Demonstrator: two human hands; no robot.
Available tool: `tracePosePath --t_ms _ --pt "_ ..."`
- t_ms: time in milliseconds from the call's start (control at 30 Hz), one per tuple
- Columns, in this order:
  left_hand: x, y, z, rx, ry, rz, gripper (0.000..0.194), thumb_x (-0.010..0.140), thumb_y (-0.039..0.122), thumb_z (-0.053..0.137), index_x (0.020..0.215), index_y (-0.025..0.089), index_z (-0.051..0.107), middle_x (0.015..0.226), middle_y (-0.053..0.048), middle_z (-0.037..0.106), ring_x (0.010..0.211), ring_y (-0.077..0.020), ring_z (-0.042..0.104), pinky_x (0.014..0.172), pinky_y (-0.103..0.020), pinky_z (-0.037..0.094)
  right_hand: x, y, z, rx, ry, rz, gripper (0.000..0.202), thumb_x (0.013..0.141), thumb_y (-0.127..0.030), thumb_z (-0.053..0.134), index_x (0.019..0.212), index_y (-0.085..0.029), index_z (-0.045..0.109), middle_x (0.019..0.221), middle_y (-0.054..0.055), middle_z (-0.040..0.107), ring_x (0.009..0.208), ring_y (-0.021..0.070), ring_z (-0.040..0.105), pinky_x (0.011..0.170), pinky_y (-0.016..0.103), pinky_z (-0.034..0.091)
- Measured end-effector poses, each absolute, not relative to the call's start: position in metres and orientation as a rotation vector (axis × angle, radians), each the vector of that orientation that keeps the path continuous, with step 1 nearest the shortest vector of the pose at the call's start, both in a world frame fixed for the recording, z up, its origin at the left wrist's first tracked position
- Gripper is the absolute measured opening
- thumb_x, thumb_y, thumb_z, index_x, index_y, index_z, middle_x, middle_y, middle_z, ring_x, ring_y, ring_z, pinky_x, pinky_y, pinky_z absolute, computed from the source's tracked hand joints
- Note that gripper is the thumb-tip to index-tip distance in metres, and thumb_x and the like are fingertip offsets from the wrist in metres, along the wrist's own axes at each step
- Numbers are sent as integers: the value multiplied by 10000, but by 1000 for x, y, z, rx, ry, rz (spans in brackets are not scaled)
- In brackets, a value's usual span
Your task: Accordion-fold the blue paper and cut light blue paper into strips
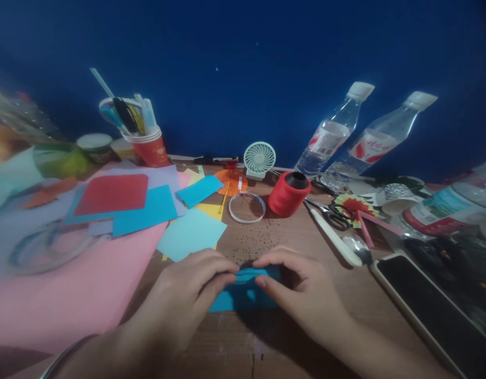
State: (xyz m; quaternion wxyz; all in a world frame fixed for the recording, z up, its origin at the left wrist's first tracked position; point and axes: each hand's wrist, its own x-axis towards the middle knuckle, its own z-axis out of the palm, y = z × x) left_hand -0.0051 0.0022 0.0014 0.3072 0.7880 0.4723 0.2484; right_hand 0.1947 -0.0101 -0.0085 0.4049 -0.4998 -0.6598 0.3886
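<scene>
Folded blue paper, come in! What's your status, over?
Left hand pinching folded edge of blue paper. Right hand there too, grip unclear. Red spool beyond, not in the way.

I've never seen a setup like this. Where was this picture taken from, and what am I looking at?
There's no robot here, just a person's bare hands. The one picture comes from a camera worn on their head, looking forward and down, so the arms enter from the bottom edge.

The left hand seems to pinch a folded blue paper, with the right hand's fingertips at it too. Around them on the brown table are a red thread spool, a small fan, a phone and a big pink sheet.
</scene>
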Motion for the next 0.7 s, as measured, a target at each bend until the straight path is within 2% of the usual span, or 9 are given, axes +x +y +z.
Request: tracePosePath --t_ms 167,333,533,700 --pt "-3 3 1 1900 1316 606 139 857 284 521 819 269 654 800 50 676 742 -130 616 642 -215 463 193 -9 -8 -1259 -1737 968 104 752 -173 653 833 -225 693 777 9 650 735 153 602 647 262 458" --pt "-4 4 -2 2059 1215 668 79 816 265 595 835 262 672 802 54 686 740 -113 626 668 -182 460 192 -9 -9 -1323 -1760 979 73 787 -173 609 772 -226 657 758 -6 630 737 146 586 632 245 435" --pt "-5 4 1 2129 1300 567 152 841 294 544 839 286 696 824 61 723 725 -131 659 646 -191 473 192 -11 -8 -1303 -1747 947 87 803 -160 584 769 -223 633 860 4 585 821 146 570 713 252 435" --pt "-6 8 2 2055 1347 455 189 855 327 509 842 316 697 850 83 731 744 -143 670 655 -195 482 197 -4 -10 -1327 -1810 1057 110 794 -152 609 791 -235 682 782 -10 658 773 151 607 694 263 453"
